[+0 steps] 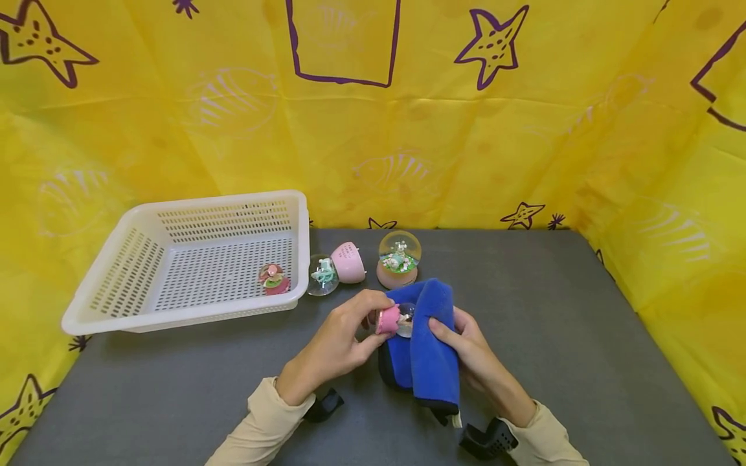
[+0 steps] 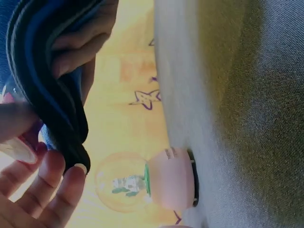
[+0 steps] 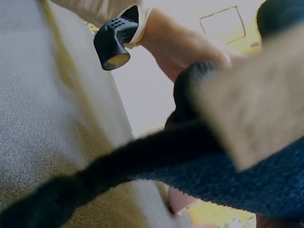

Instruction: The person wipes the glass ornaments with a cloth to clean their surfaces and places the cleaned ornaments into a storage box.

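My left hand (image 1: 335, 336) pinches the pink base of a small snow globe (image 1: 389, 320), its clear dome turned to the right. A blue cloth (image 1: 434, 362) with black edging lies under and around the dome, gripped by my right hand (image 1: 474, 349) with the thumb on top of the fold. In the left wrist view, fingertips of the left hand (image 2: 42, 190) sit beside the cloth's dark edge (image 2: 52, 99). A pale tag (image 3: 256, 99) on the cloth blocks much of the right wrist view and hides the right fingers.
Behind the hands, a snow globe with a peach base (image 1: 396, 275) stands upright. Left of it another snow globe with a pink base (image 1: 348, 263) lies on its side against a white plastic basket (image 1: 105, 304). Inside the basket is a small red-based globe (image 1: 275, 285). All rest on a grey table (image 1: 559, 310).
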### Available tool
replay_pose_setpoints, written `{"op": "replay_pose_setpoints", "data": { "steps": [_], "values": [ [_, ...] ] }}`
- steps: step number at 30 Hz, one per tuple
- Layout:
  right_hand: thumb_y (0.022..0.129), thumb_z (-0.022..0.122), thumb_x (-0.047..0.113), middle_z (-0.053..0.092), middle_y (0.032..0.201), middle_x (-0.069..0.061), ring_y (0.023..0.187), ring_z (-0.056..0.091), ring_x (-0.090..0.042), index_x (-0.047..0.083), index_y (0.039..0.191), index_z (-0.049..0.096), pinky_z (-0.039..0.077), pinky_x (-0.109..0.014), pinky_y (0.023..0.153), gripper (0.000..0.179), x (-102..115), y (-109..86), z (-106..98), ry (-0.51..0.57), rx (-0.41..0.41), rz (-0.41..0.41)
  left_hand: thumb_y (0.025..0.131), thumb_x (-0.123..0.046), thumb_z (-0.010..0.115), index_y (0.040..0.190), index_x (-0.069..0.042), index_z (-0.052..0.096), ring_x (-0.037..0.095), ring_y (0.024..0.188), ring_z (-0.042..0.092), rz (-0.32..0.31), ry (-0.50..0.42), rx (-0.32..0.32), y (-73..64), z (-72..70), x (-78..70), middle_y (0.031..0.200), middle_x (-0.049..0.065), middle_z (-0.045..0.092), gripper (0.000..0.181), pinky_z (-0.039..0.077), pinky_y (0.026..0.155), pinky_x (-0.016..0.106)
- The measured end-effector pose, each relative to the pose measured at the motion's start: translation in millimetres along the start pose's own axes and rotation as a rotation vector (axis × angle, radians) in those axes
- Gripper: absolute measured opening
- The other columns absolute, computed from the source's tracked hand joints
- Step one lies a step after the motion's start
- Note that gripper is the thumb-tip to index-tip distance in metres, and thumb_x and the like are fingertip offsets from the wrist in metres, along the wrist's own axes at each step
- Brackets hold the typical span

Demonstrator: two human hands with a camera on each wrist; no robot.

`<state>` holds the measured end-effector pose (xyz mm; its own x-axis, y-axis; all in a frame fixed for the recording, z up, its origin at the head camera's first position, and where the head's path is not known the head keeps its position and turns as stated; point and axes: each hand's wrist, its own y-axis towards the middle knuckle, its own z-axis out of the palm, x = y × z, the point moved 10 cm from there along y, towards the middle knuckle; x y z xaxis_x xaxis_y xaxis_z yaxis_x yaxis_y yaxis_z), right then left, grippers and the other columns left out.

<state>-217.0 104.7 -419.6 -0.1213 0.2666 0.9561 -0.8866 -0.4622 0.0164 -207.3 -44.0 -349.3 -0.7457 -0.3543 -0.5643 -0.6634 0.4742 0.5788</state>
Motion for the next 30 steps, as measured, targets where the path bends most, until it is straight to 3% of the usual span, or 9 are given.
{"op": "replay_pose_setpoints", "data": {
  "steps": [4, 11, 17, 24, 30],
  "values": [
    [0.102, 0.049, 0.014, 0.070, 0.099, 0.007, 0.088, 0.071, -0.010, 0.018, 0.114, 0.058, 0.059, -0.031, 0.078, 0.016, -0.2, -0.1, -0.6, 0.005, -0.017, 0.014, 0.080, 0.001, 0.078, 0.116, -0.009, 0.058, 0.014, 0.095, 0.061, 0.071, 0.032, -0.004, -0.2, -1.0, -5.7, 0.116, 0.006, 0.064, 0.042, 0.055, 0.077, 0.023],
    [0.099, 0.051, 0.004, 0.071, 0.097, 0.007, 0.084, 0.072, -0.010, 0.020, 0.109, 0.064, 0.060, -0.029, 0.074, 0.023, 7.7, -1.6, -10.3, -0.005, -0.120, -0.058, 0.080, -0.002, 0.079, 0.118, -0.006, 0.055, 0.011, 0.081, 0.059, 0.028, -0.054, 0.005, 1.4, -0.8, -5.4, 0.116, 0.007, 0.063, 0.045, 0.054, 0.070, 0.021],
    [0.098, 0.052, 0.003, 0.070, 0.096, 0.007, 0.083, 0.072, -0.009, 0.020, 0.110, 0.064, 0.060, -0.029, 0.073, 0.024, 11.4, -2.5, -13.2, -0.006, -0.148, -0.071, 0.084, -0.002, 0.074, 0.119, -0.006, 0.057, 0.012, 0.087, 0.063, 0.031, -0.123, -0.017, 1.2, -5.2, -6.3, 0.118, 0.010, 0.063, 0.039, 0.057, 0.074, 0.022],
    [0.098, 0.054, 0.008, 0.069, 0.103, 0.006, 0.091, 0.071, -0.012, 0.019, 0.118, 0.058, 0.059, -0.033, 0.078, 0.023, 5.6, 0.9, -7.4, -0.072, -0.086, -0.041, 0.078, -0.001, 0.081, 0.111, -0.009, 0.065, 0.020, 0.109, 0.065, 0.156, -0.001, -0.047, 0.3, -8.3, -16.6, 0.123, 0.011, 0.065, 0.037, 0.054, 0.091, 0.026],
    [0.089, 0.063, 0.004, 0.068, 0.101, 0.006, 0.090, 0.070, -0.013, 0.021, 0.114, 0.061, 0.059, -0.034, 0.079, 0.030, 3.2, 1.1, -10.3, -0.126, -0.106, -0.049, 0.078, 0.000, 0.080, 0.101, -0.010, 0.069, 0.020, 0.111, 0.065, 0.258, 0.108, -0.027, -0.6, 0.2, -27.9, 0.121, 0.008, 0.067, 0.027, 0.051, 0.099, 0.028]
  ]
}}
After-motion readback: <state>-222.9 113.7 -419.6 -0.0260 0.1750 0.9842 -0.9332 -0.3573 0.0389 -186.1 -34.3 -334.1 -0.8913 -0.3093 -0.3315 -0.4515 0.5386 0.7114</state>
